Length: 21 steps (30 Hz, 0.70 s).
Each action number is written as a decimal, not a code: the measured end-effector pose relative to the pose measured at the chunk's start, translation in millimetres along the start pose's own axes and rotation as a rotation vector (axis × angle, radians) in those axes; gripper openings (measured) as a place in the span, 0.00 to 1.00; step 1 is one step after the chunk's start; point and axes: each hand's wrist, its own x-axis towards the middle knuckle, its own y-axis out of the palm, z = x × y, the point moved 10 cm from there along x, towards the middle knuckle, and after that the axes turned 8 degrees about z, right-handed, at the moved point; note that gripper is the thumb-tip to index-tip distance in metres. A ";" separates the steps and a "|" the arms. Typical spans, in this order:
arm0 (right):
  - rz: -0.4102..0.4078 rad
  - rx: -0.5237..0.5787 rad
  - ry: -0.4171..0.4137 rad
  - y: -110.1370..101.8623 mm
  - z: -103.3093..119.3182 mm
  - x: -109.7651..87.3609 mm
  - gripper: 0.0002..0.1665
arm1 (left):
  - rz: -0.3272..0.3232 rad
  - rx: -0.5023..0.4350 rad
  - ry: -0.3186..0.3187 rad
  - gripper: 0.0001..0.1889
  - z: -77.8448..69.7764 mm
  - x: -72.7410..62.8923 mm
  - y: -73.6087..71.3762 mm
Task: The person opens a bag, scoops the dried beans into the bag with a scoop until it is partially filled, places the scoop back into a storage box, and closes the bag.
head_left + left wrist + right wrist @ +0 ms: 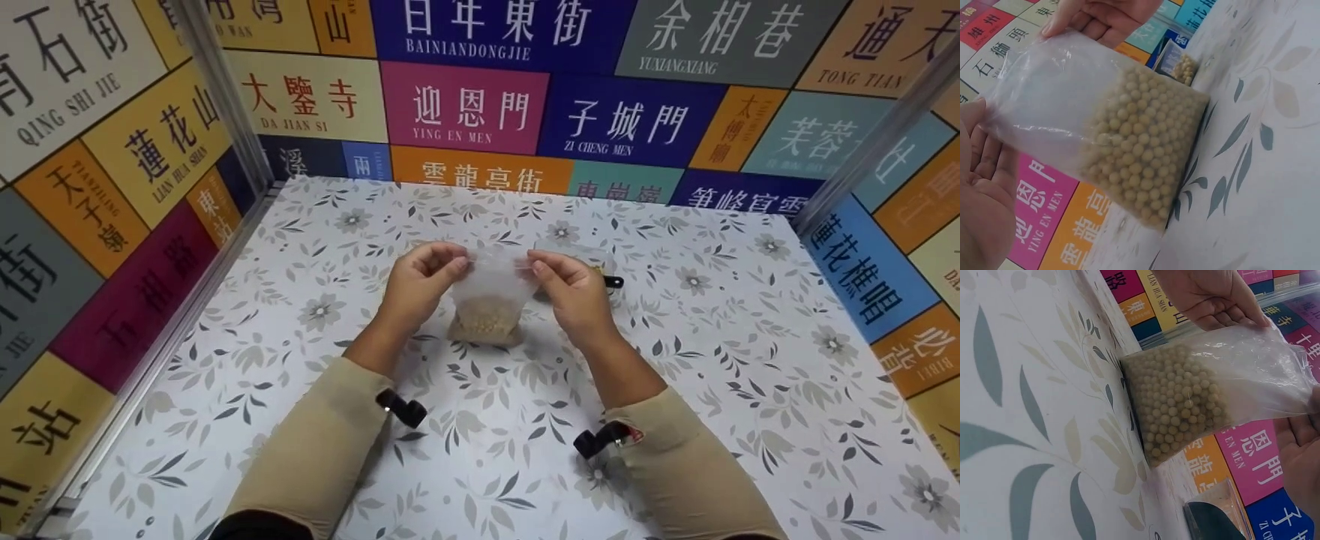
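A clear plastic bag (491, 300) stands upright on the table, its lower half filled with round, pale yellow soybeans (1140, 140). My left hand (418, 283) pinches the bag's upper left corner between thumb and fingers. At the upper right corner, my right hand (576, 296) pinches the plastic in the same way. Between the two hands the bag's top is stretched flat, and its upper part holds no beans. The right wrist view shows the bag's bottom (1137, 413) down at the tabletop.
Behind my right hand is a clear plastic box (592, 256), partly hidden, with more beans (1184, 68) in it and a black handle (613, 282) sticking out. A floral cloth (465, 450) covers the table. Panels with printed street names (465, 109) enclose the back and sides.
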 end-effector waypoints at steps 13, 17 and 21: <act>-0.010 0.018 -0.002 -3.4 -4.4 2.6 0.20 | -0.020 -0.067 -0.008 0.09 7.5 2.2 -1.0; -0.021 0.026 -0.010 -4.5 -4.7 3.3 0.19 | -0.025 -0.102 -0.011 0.09 7.6 2.1 -1.1; -0.031 0.027 -0.019 -5.3 -4.3 3.3 0.19 | -0.040 -0.131 -0.003 0.09 6.9 1.6 -0.6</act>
